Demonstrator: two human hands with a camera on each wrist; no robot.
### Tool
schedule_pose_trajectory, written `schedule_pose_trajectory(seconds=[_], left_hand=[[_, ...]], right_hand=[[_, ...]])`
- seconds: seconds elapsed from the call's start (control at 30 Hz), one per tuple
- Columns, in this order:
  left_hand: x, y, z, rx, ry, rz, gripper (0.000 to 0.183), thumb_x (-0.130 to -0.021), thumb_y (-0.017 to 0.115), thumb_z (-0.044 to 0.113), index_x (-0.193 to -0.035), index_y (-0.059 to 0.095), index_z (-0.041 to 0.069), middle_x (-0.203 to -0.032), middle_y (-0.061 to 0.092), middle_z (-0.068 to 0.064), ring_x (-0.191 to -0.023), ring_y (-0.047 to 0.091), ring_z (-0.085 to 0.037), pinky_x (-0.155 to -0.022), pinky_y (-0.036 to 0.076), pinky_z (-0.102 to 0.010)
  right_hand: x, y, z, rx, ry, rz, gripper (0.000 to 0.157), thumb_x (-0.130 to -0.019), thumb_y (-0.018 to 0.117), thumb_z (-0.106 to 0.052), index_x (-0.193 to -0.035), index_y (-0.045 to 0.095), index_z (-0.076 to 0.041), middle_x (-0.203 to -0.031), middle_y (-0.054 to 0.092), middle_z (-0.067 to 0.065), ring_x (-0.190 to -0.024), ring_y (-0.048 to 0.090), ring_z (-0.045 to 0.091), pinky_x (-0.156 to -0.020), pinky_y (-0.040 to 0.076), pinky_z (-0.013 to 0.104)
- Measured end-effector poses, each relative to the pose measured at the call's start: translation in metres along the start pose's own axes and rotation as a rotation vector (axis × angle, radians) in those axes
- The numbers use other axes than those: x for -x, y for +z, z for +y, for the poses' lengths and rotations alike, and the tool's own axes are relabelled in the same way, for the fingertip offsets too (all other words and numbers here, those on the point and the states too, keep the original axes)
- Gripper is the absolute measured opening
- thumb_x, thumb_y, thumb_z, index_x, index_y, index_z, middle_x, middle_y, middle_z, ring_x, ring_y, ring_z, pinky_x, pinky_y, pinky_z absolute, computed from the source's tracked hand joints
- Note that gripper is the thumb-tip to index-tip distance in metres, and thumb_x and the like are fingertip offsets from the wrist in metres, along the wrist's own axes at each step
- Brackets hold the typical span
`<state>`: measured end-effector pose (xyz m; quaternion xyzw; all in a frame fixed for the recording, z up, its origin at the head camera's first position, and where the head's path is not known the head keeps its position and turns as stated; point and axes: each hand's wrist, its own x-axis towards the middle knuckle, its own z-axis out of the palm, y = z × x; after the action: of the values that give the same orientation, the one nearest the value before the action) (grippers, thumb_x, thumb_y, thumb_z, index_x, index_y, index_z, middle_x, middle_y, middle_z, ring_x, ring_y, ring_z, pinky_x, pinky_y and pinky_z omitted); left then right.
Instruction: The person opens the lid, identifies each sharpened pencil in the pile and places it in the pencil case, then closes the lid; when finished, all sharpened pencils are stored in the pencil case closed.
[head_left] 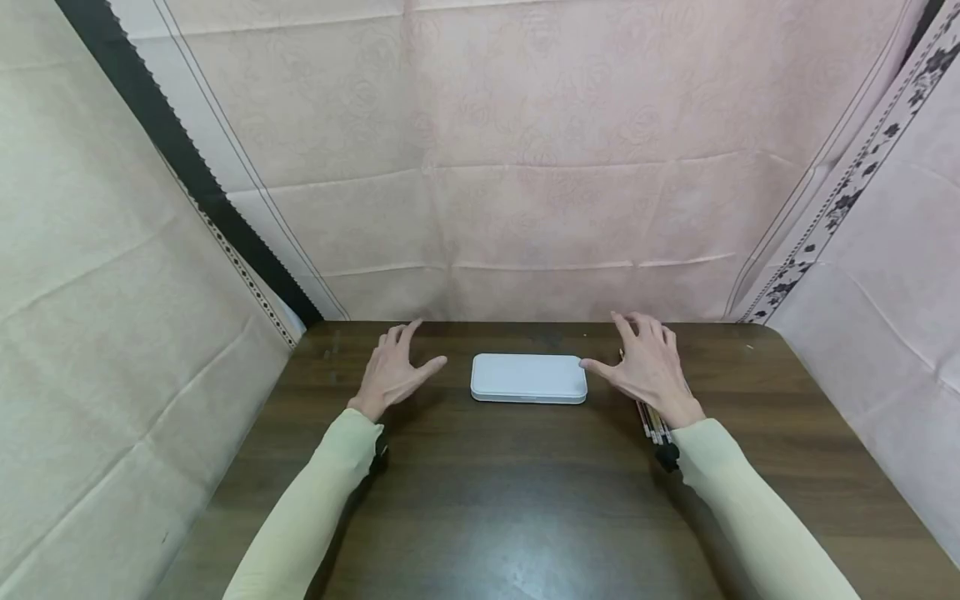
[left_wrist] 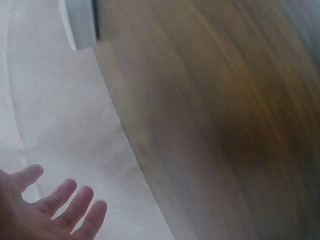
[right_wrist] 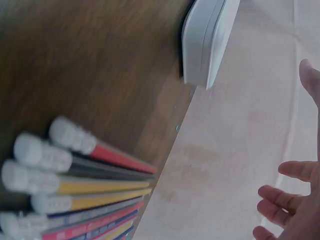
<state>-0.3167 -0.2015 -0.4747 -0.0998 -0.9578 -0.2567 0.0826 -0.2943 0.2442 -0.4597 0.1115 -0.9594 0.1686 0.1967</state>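
Note:
On the brown table a closed white case (head_left: pixel 528 377) with rounded corners lies between my two hands. My left hand (head_left: pixel 393 372), fingers spread and holding nothing, hovers left of it. To its right is my right hand (head_left: pixel 645 368), also spread and without anything in its grasp. In the head view its thumb tip overlaps the case's right edge, while the right wrist view shows a gap. Beneath the right hand and wrist lies a row of several pencils (right_wrist: pixel 107 187) with white ends, in red, black, yellow and striped colours; the hand partly hides them in the head view.
The table's (head_left: pixel 480 500) far edge meets a pale patterned cloth (head_left: pixel 540 167) hanging behind it. More pale cloth hangs at the left and right sides. A dark band (head_left: pixel 187 150) runs down between the left and back cloths.

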Motion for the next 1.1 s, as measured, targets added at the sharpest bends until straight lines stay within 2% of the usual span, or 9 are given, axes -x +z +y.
schedule_pose_trajectory(seconds=[0.2,0.27,0.37,0.53,0.8,0.93,1.1], left_hand=[[0.002,0.003,0.008,0.321,-0.081,-0.092,0.073,-0.100,0.072,0.031,-0.163,0.042,0.008,-0.160,0.048,-0.025,-0.143,0.054,-0.044,-0.119,0.048,-0.063],[0.002,0.005,0.013,0.392,-0.102,-0.128,0.074,-0.099,0.073,0.025,-0.163,0.042,0.006,-0.158,0.051,-0.026,-0.138,0.058,-0.044,-0.117,0.050,-0.061],[0.003,0.009,0.019,0.445,-0.124,-0.169,0.076,-0.098,0.075,0.024,-0.164,0.041,0.006,-0.159,0.052,-0.025,-0.137,0.061,-0.043,-0.116,0.052,-0.060],[0.002,0.021,0.029,0.438,-0.118,-0.208,0.085,-0.095,0.082,0.024,-0.166,0.039,0.006,-0.164,0.051,-0.020,-0.138,0.060,-0.040,-0.114,0.053,-0.058],[0.000,0.043,0.040,0.341,-0.085,-0.304,0.110,-0.083,0.093,0.033,-0.169,0.032,0.004,-0.170,0.044,-0.019,-0.145,0.056,-0.039,-0.121,0.050,-0.057],[-0.002,0.051,0.045,0.331,-0.074,-0.332,0.113,-0.080,0.096,0.032,-0.169,0.033,0.003,-0.170,0.043,-0.021,-0.147,0.055,-0.039,-0.122,0.050,-0.056],[-0.006,0.057,0.051,0.310,-0.075,-0.343,0.110,-0.080,0.097,0.029,-0.167,0.036,0.005,-0.169,0.043,-0.021,-0.149,0.052,-0.039,-0.125,0.046,-0.056]], right_hand=[[0.000,0.005,-0.017,-0.065,-0.057,-0.012,0.095,-0.085,0.087,-0.060,-0.155,0.056,-0.003,-0.148,0.058,0.026,-0.139,0.050,0.047,-0.117,0.035,0.067],[0.000,0.008,-0.023,-0.083,-0.082,-0.014,0.094,-0.084,0.089,-0.057,-0.153,0.058,-0.001,-0.146,0.060,0.026,-0.137,0.052,0.046,-0.118,0.037,0.065],[0.001,0.014,-0.033,-0.112,-0.111,-0.031,0.092,-0.085,0.090,-0.056,-0.150,0.061,0.001,-0.144,0.063,0.026,-0.135,0.056,0.045,-0.118,0.042,0.063],[0.002,0.025,-0.048,-0.138,-0.155,-0.092,0.080,-0.088,0.089,-0.051,-0.143,0.067,0.003,-0.141,0.067,0.025,-0.129,0.060,0.042,-0.113,0.051,0.061],[0.007,0.043,-0.067,-0.082,-0.258,-0.182,0.063,-0.088,0.092,-0.037,-0.133,0.074,0.004,-0.130,0.073,0.022,-0.112,0.068,0.034,-0.099,0.062,0.051],[0.009,0.049,-0.073,-0.094,-0.279,-0.230,0.056,-0.088,0.093,-0.032,-0.130,0.077,0.001,-0.130,0.073,0.019,-0.111,0.067,0.030,-0.097,0.065,0.047],[0.008,0.052,-0.080,-0.078,-0.333,-0.242,0.046,-0.087,0.094,-0.026,-0.122,0.080,-0.001,-0.127,0.074,0.018,-0.112,0.067,0.030,-0.099,0.064,0.047]])
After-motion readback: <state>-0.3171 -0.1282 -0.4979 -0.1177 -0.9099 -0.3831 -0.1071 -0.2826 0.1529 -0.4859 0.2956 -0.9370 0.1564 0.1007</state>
